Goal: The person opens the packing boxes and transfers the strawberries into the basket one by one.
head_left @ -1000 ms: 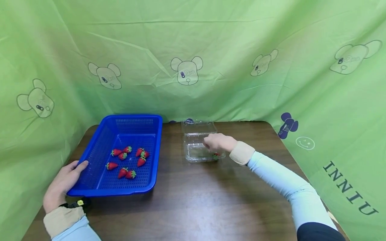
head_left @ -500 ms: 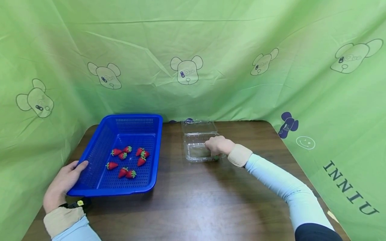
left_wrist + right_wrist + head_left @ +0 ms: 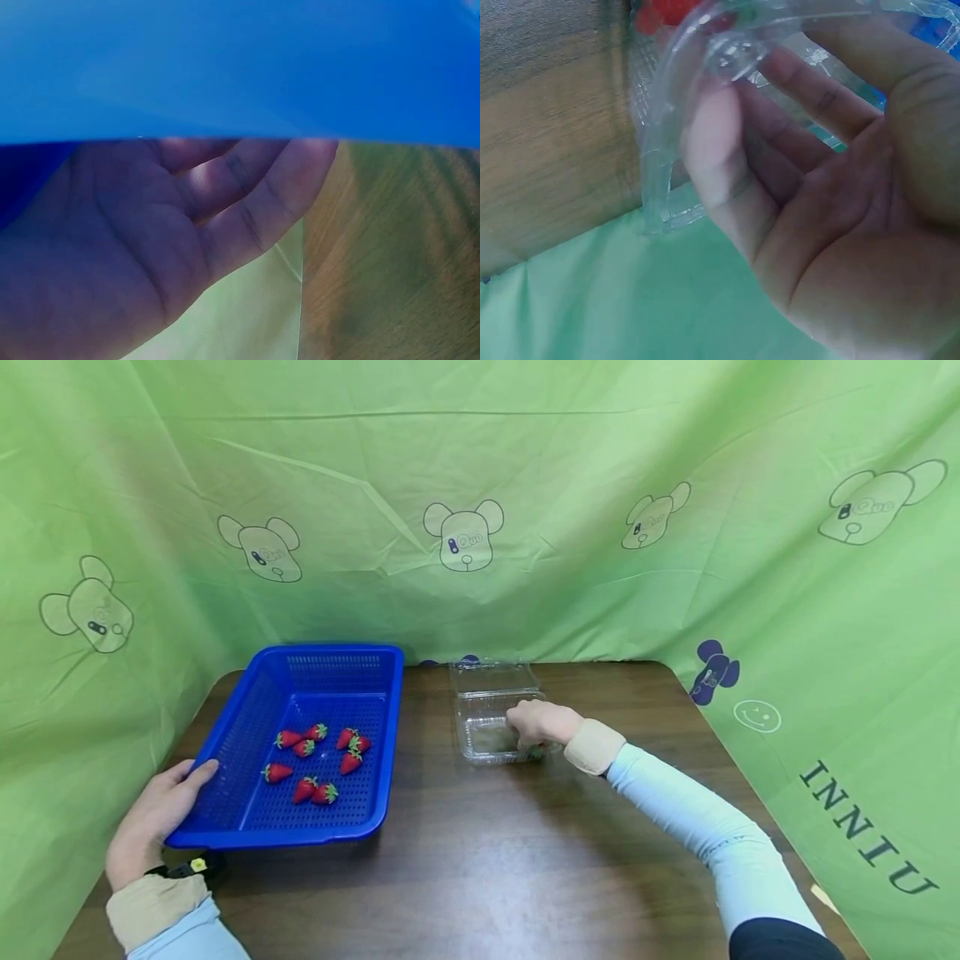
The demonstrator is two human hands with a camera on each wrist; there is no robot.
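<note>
A blue plastic basket (image 3: 285, 837) stands on the left with several strawberries (image 3: 304, 789) lying in it. My left hand (image 3: 161, 806) grips its near left rim, thumb on top; in the left wrist view the fingers (image 3: 251, 202) run beneath the blue wall. My right hand (image 3: 543, 724) reaches down into a clear plastic clamshell box (image 3: 471, 750), at its near right corner. Red strawberry (image 3: 676, 10) and a bit of green show behind the clear rim in the right wrist view. The right fingertips are partly hidden, so whether they pinch a strawberry is unclear.
The box's lid (image 3: 495, 677) is raised at the back, near the green curtain (image 3: 465, 610). A brown wooden table (image 3: 465, 868) extends between basket and box and towards the front. Curtain closes in the left, back and right sides.
My right hand has lowered into the near right corner of the box, covering most of the strawberry seen there before, then shifted slightly left. The left hand and the basket stay put.
</note>
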